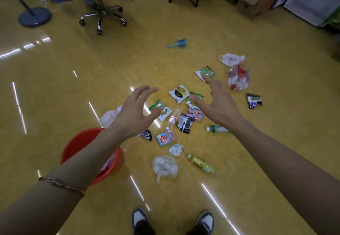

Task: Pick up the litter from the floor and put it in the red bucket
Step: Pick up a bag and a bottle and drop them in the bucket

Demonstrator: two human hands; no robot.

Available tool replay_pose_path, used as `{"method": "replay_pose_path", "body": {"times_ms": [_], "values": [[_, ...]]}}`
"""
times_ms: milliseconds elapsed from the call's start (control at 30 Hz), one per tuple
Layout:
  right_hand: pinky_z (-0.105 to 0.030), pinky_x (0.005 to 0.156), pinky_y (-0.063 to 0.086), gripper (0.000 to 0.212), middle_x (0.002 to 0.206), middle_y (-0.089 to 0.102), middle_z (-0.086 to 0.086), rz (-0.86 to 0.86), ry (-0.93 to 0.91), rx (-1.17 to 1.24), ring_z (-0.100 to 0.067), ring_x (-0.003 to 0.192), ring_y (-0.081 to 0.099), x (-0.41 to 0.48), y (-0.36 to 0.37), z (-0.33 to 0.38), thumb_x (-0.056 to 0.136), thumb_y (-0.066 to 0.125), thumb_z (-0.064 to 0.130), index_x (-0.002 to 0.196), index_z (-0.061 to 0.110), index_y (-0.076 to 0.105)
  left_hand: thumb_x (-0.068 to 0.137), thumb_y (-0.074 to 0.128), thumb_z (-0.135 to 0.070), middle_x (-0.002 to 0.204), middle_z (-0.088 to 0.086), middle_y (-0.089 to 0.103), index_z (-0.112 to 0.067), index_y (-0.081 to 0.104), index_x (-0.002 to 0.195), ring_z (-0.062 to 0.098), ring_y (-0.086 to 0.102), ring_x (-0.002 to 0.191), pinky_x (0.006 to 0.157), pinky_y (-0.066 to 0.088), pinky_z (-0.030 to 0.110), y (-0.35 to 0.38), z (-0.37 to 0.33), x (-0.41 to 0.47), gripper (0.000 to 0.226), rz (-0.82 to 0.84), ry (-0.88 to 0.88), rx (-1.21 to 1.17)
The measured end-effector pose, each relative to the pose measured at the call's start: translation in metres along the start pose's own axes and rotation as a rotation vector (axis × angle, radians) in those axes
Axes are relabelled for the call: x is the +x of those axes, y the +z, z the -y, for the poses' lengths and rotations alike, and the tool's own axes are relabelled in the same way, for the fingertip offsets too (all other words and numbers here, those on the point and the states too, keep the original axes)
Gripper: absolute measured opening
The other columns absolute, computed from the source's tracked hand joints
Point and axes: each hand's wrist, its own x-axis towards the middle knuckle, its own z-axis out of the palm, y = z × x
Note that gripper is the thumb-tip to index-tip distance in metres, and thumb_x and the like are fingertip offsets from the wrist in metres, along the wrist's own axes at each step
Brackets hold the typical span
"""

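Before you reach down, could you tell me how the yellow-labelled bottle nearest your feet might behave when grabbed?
The yellow-labelled bottle lies on its side on the glossy floor, so a nudge would probably roll it. It looks plastic, so likely light.

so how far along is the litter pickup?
Barely started. Done: the red bucket holds something pale, mostly hidden. In hand: nothing; the left hand and right hand hover open above the litter. Left: nearly everything is on the floor, including the blue-pink packet, white bag, yellow bottle and the far blue bottle.
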Motion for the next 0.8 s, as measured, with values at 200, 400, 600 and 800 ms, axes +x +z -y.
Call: {"method": "replay_pose_path", "body": {"times_ms": [200, 400, 600, 800], "values": [[-0.034, 0.095, 0.036, 0.060, 0.146, 0.035, 0.010, 0.080, -0.030, -0.064, -0.013, 0.132, 0.036, -0.011, -0.014, -0.065, 0.087, 0.052, 0.056, 0.140, 0.031, 0.037, 0.086, 0.048, -0.046, 0.128, -0.009, 0.048, -0.027, 0.050, 0.130, 0.017, 0.046, 0.122, 0.104, 0.034, 0.035, 0.071, -0.025, 0.009, 0.048, -0.025, -0.021, -0.002], [-0.031, 0.099, 0.033, 0.063, 0.148, 0.033, 0.010, 0.178, -0.041, -0.136, -0.011, 0.135, 0.031, -0.025, 0.033, -0.132, 0.087, 0.051, 0.059, 0.141, 0.031, 0.035, 0.086, 0.058, -0.040, 0.134, -0.001, 0.047, -0.023, 0.045, 0.136, 0.012, 0.042, 0.124, 0.099, 0.029, 0.020, 0.157, 0.013, 0.006, 0.054, 0.028, -0.061, -0.009], [-0.034, 0.105, 0.032, 0.070, 0.150, 0.030, 0.009, 0.248, 0.017, -0.133, -0.013, 0.137, 0.029, -0.038, 0.128, -0.197, 0.085, 0.053, 0.059, 0.145, 0.031, 0.028, 0.075, 0.057, -0.058, 0.136, 0.003, 0.045, -0.030, 0.039, 0.139, 0.013, 0.041, 0.124, 0.101, 0.035, 0.028, 0.229, 0.087, -0.002, 0.072, 0.069, -0.051, 0.046], [-0.032, 0.105, 0.029, 0.074, 0.151, 0.029, 0.009, 0.293, 0.046, -0.149, -0.013, 0.138, 0.027, -0.048, 0.211, -0.262, 0.084, 0.054, 0.059, 0.146, 0.033, 0.025, 0.069, 0.052, -0.066, 0.131, -0.001, 0.045, -0.032, 0.046, 0.134, 0.020, 0.049, 0.113, 0.096, 0.044, 0.044, 0.298, 0.163, -0.015, 0.073, 0.099, -0.069, 0.073]]}}
